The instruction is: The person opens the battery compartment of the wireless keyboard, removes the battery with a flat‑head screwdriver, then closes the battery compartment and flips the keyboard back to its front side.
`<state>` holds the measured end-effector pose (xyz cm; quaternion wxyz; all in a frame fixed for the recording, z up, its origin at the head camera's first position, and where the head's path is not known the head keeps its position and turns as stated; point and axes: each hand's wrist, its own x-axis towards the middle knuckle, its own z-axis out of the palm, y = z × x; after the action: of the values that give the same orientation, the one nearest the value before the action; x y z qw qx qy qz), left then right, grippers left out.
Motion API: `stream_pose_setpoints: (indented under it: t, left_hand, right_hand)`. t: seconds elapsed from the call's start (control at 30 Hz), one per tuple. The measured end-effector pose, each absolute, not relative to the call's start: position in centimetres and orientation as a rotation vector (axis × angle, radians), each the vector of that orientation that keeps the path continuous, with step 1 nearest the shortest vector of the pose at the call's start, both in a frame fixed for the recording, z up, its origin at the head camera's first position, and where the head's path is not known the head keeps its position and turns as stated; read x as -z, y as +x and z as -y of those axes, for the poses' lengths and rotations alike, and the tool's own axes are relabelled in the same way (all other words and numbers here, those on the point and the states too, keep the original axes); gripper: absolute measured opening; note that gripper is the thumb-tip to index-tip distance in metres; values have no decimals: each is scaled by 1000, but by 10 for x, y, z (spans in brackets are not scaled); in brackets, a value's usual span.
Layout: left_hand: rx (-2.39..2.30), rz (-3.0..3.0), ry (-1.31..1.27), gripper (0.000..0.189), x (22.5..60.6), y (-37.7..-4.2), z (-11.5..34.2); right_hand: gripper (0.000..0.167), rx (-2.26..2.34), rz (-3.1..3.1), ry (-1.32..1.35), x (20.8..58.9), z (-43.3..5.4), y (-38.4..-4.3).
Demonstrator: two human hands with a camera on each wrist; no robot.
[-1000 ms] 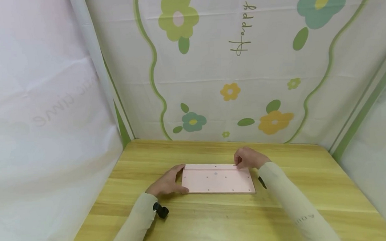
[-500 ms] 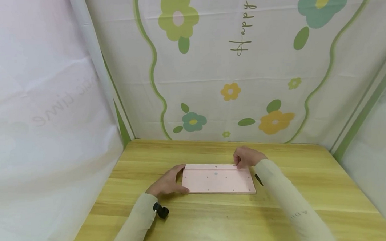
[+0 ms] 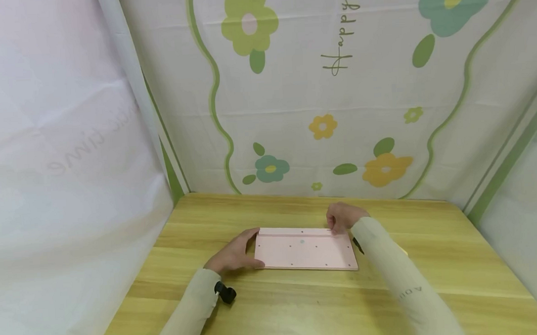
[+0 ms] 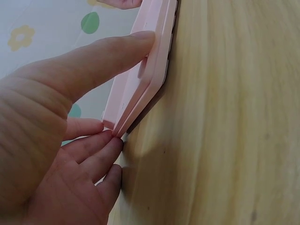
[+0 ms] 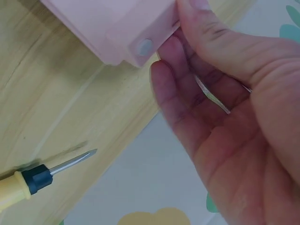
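Observation:
A pink keyboard (image 3: 305, 251) lies with its screw-dotted underside up; a raised ridge runs along its far edge. Dark keys show beneath its rim in the left wrist view. My left hand (image 3: 234, 253) holds the left end, thumb on the near edge and fingers at the far corner. At the ridge's right end is my right hand (image 3: 347, 217), fingers curled, thumb touching the pink casing in the right wrist view. A thin shiny metal strip (image 5: 213, 97) lies across those fingers; its kind and tip are hidden.
A screwdriver (image 5: 37, 179) with a yellow handle and black collar lies on the wooden table (image 3: 276, 309) right of the keyboard, mostly behind my right sleeve (image 3: 401, 272) in the head view. Flower-printed cloth (image 3: 292, 90) hangs at the table's back edge.
My right forearm has swung slightly left, uncovering a bit of yellow beside the sleeve. The right fingers stay at the ridge. The left hand keeps its hold on the keyboard.

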<state>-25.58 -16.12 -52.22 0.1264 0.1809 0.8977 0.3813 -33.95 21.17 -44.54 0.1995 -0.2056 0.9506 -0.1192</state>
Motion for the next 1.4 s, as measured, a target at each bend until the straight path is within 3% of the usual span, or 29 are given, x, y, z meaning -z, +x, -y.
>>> stream_pose_setpoints:
  t: [0.23,0.5,0.9,1.17,1.4]
  left_hand:
    - [-1109,-2617,510,109,521,-255,162]
    - [-1107,-2612,517,108,520,-253,161]
    - [-1096,-2623,526,108,519,-253,160]
    - [-1127,-2599,519,109,521,-254,161]
    - [-1107,-2610,530,110,521,-254,161]
  right_hand:
    - [17,458,-2649,-673,454,-226,-342]
    - [8,559,-2639,-778,458,-230,-335]
    - [11,485,-2608,-685,451,-224,-341]
    - [13,589,-2658,-805,458,-235,-334]
    - [5,706,-2722,-818,460,-247,-334]
